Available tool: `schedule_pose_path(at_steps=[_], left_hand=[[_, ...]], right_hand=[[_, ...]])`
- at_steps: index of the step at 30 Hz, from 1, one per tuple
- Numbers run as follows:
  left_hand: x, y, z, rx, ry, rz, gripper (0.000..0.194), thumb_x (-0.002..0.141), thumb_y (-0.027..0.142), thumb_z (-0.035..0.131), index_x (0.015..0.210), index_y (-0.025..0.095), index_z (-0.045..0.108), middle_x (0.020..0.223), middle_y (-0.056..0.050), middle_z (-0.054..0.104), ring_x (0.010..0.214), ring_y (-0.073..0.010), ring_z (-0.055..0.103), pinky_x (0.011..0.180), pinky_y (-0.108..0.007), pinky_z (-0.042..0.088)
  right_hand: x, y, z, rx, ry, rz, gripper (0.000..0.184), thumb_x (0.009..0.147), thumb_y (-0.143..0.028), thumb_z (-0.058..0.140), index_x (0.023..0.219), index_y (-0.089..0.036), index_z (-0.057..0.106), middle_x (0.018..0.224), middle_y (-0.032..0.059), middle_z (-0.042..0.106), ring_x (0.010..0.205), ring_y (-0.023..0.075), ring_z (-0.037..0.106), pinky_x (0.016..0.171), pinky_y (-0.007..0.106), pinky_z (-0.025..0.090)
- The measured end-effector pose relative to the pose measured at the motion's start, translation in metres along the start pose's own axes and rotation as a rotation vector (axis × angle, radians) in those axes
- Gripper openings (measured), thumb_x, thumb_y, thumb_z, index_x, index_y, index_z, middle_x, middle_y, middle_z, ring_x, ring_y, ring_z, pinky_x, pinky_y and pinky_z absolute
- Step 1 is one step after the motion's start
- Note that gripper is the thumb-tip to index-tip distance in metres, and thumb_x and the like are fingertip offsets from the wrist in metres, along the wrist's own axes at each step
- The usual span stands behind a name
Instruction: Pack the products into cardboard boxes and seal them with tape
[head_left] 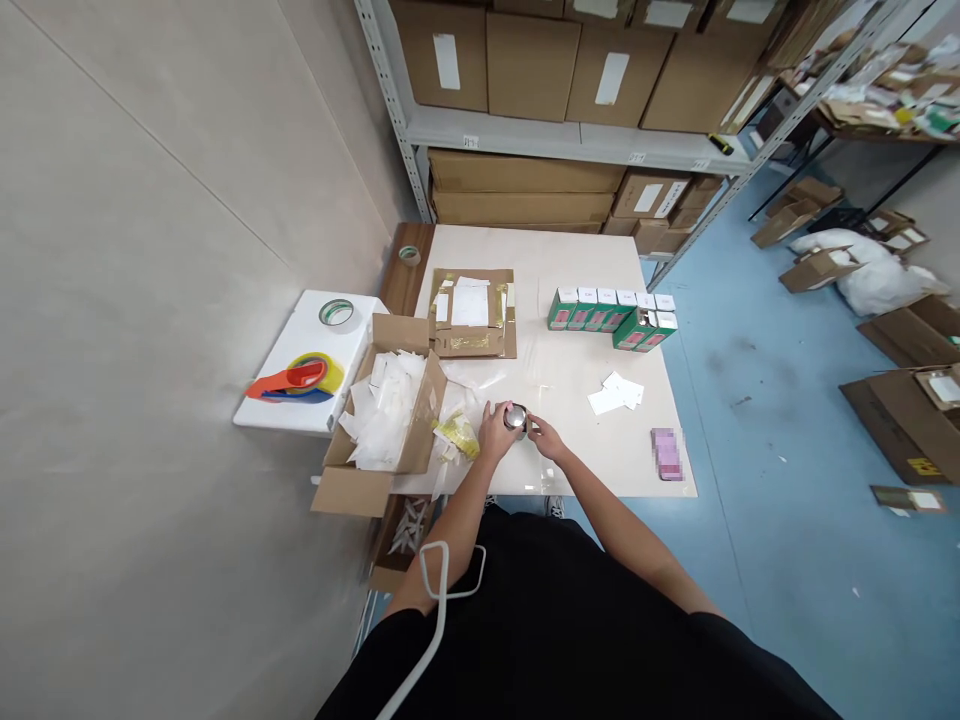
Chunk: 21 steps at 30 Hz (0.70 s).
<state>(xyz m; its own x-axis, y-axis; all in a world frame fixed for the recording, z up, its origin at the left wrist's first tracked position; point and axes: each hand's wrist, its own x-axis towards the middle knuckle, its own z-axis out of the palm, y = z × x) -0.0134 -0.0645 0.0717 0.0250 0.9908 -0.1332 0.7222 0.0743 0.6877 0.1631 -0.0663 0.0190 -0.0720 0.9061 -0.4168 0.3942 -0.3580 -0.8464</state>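
Note:
Near the table's front edge, my left hand (495, 432) is closed around a small round object with a shiny silver top (515, 416); its exact kind is too small to tell. My right hand (547, 438) reaches it from the other side, fingertips pinched at its dark edge. Just left of my hands lie clear plastic and crumpled yellow tape (459, 434). Beyond them, flattened cardboard (471, 345) carries white paper pieces. Several green-and-white boxes (585, 310) stand in a row at the back right, and white cards (616, 393) lie closer to me.
An open carton (420, 425) full of white paper scraps stands at the table's left. Beside it, a white surface (289, 335) holds tape rolls and an orange tape dispenser (289, 379). A pink-purple stack (667, 454) lies at the right edge. Shelving (525, 135) with cartons rises behind.

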Motion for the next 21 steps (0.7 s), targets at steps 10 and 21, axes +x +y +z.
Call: schedule_pose_path(at_steps=[10,21], left_hand=[[0.004,-0.009,-0.002,0.187,-0.182,-0.003,0.049,0.093,0.035,0.066,0.141,0.022,0.063,0.173,-0.012,0.023,0.156,-0.0409,0.027,0.120,-0.054,0.038],[0.022,0.006,-0.009,0.262,-0.276,-0.104,0.043,0.090,0.037,0.068,0.132,0.028,0.069,0.169,-0.011,0.033,0.148,-0.0442,0.039,0.106,-0.058,0.050]], right_hand=[[0.000,0.000,0.006,0.053,-0.018,-0.079,0.061,0.079,-0.021,0.062,0.140,-0.024,0.064,0.139,0.0081,0.068,0.115,0.0267,0.070,0.106,0.051,0.054],[0.006,0.000,0.018,-0.064,0.084,-0.032,0.077,0.067,-0.020,0.059,0.144,-0.026,0.060,0.142,0.0079,0.066,0.121,0.0309,0.068,0.105,0.052,0.056]])
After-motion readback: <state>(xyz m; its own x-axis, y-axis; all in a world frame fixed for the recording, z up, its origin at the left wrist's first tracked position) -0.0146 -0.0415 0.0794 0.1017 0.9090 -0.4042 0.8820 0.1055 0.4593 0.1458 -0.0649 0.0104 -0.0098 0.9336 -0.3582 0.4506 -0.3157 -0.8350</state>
